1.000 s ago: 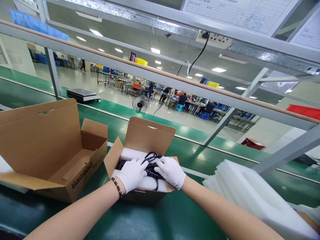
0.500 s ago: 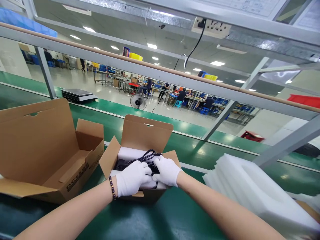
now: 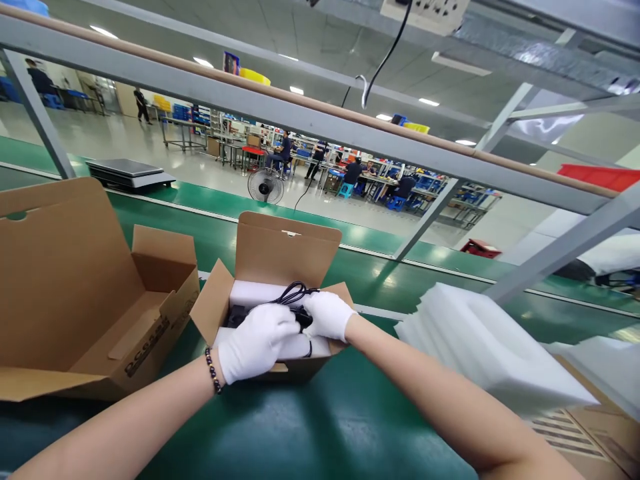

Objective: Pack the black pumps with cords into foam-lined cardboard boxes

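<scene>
Within an open cardboard box (image 3: 287, 248) lie white foam pads (image 3: 250, 293), a coiled black cable (image 3: 294, 292) and a dark object (image 3: 236, 316) that is mostly covered. My right hand (image 3: 329, 315), in a white glove, reaches into the box's right side, its fingers closed on a black cabled part (image 3: 302, 316) whose kind I cannot make out. Also gloved, my left hand (image 3: 257, 341) is over the box's front left, fingers curled and pressed together. What lies under those fingers is hidden. A thin black cable end shows against the front foam below my right hand.
On the left stands a larger open carton (image 3: 145, 327). Stacked white foam sheets (image 3: 480, 347) lie to the right, beside a flat printed carton (image 3: 575, 433). A flat scale (image 3: 130, 172) rests behind on the green belt (image 3: 320, 427). A metal frame rail (image 3: 310, 123) crosses ahead.
My left hand has lifted slightly and shifted in the box, its fingers more curled. The right hand remains at the black part. The whole view has tilted down a little.
</scene>
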`<state>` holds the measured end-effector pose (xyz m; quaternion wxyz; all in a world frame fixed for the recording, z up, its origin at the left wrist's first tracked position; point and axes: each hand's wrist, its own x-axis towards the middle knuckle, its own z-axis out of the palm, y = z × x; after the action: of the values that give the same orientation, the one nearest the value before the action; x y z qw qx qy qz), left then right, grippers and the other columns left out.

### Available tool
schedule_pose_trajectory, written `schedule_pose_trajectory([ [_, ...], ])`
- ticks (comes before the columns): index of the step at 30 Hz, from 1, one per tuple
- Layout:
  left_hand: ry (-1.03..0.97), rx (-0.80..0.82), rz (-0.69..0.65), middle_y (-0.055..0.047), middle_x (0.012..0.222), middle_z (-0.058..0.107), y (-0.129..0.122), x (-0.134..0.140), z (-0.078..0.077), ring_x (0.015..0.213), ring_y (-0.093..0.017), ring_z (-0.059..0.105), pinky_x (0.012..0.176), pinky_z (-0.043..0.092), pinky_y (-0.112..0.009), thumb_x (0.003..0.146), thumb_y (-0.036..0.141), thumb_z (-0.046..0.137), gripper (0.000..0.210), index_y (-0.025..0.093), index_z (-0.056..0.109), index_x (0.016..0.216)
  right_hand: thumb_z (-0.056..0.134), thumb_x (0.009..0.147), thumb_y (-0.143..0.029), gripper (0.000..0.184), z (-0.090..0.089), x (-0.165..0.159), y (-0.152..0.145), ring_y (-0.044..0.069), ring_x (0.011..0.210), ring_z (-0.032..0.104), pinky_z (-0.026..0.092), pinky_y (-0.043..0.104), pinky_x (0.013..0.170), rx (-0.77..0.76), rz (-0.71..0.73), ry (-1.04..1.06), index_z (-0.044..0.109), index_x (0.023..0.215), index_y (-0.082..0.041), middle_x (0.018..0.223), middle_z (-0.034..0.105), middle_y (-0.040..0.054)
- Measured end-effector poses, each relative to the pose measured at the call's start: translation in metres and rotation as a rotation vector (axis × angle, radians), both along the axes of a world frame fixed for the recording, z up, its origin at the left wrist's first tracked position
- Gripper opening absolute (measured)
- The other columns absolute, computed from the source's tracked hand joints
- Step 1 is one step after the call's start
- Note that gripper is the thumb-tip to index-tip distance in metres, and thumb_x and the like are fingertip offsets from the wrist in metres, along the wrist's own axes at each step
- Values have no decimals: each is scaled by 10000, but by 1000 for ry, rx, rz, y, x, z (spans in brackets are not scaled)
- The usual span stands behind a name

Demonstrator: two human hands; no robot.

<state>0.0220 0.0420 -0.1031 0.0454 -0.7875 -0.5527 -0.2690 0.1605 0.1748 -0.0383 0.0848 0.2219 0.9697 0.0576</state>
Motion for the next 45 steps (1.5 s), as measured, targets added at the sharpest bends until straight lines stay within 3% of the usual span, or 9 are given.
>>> schedule_pose_trajectory([
  [3,27,-5,216,-154,1305,486,4,1,5,1201,-286,443,1022,366,-462,829,189,437,470,117,432,1294,656,670,-435,560,-6,20,-6,272,883,600,463,339,713,35,-62,130,527,1165,-205,1043,613,95],
  [8,-8,-173,334,-169,1293,508,17,6,9,1187,-287,474,1024,375,-438,877,286,409,465,86,429,1296,461,828,-255,256,-21,26,-16,244,806,596,427,344,741,90,26,-47,593,989,-106,948,616,144],
  [12,-49,-202,255,-120,1223,569,26,1,12,1113,-257,533,978,417,-402,837,191,436,460,142,438,1295,449,834,-214,230,-21,21,-11,255,841,576,353,428,878,121,111,-111,629,921,-100,881,626,135],
  [16,-9,-168,151,-84,1089,617,27,-2,15,995,-249,558,896,454,-406,799,141,462,451,181,492,1247,600,749,-360,255,-14,25,-3,301,982,504,364,414,846,114,11,151,650,892,-155,997,583,128],
  [21,55,-146,169,-71,954,616,25,4,17,860,-230,556,780,481,-374,800,98,404,388,195,572,1136,711,612,-426,716,-16,29,8,247,905,549,413,323,764,-69,-191,282,466,1220,-137,1020,598,101],
  [26,43,-93,200,-85,1243,522,25,8,16,1057,-253,500,928,417,-410,809,120,411,391,192,535,1173,559,786,-345,328,-19,28,-1,268,950,536,393,363,798,6,-68,156,571,1053,-155,1035,597,114],
  [33,39,-102,324,-89,1160,573,23,11,18,995,-276,513,874,415,-431,792,173,466,518,188,413,1307,440,835,-194,227,-31,23,-21,254,837,566,399,357,710,102,-161,90,591,997,-145,915,621,123],
  [39,110,-156,272,-107,1094,609,23,6,18,965,-283,535,859,425,-456,843,212,412,371,166,531,1191,471,842,-255,259,-25,21,-17,323,1070,478,272,483,969,163,-38,77,644,983,-123,995,625,147],
  [45,43,-125,168,-63,1197,576,25,1,14,1023,-249,530,870,438,-412,794,135,462,475,226,460,1260,438,848,-192,274,-27,20,-19,279,985,517,153,484,1049,192,-70,37,666,964,-95,953,627,150],
])
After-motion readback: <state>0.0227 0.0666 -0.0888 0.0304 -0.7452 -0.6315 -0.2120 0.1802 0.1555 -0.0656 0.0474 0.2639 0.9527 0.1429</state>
